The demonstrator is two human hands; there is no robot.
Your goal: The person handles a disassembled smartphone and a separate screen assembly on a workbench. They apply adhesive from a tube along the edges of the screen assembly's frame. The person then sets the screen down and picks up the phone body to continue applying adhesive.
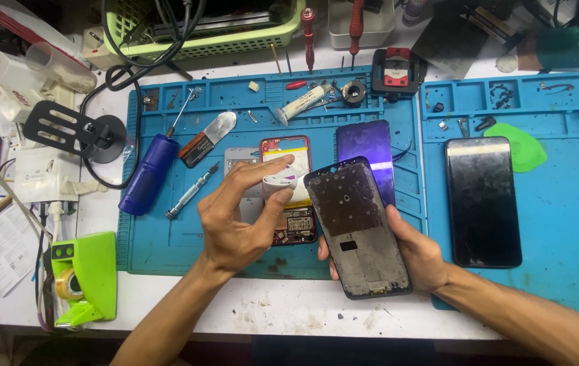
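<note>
My right hand (419,256) grips a dark phone frame (359,227) from below and holds it tilted above the blue work mat (167,237). My left hand (243,220) pinches a small white roll (281,183) between thumb and fingers, right at the frame's upper left edge. Under the hands lies an opened phone body (296,224) with a red rim, its battery and circuit board showing. A purple phone screen (365,142) rests just behind the frame.
A black phone (482,200) and a green pick (523,146) lie on a second blue mat (574,230) at right. A blue cylinder tool (148,174), a screwdriver (192,191), a glue tube (301,104), a green basket (201,41) and a green tape dispenser (86,278) stand at left.
</note>
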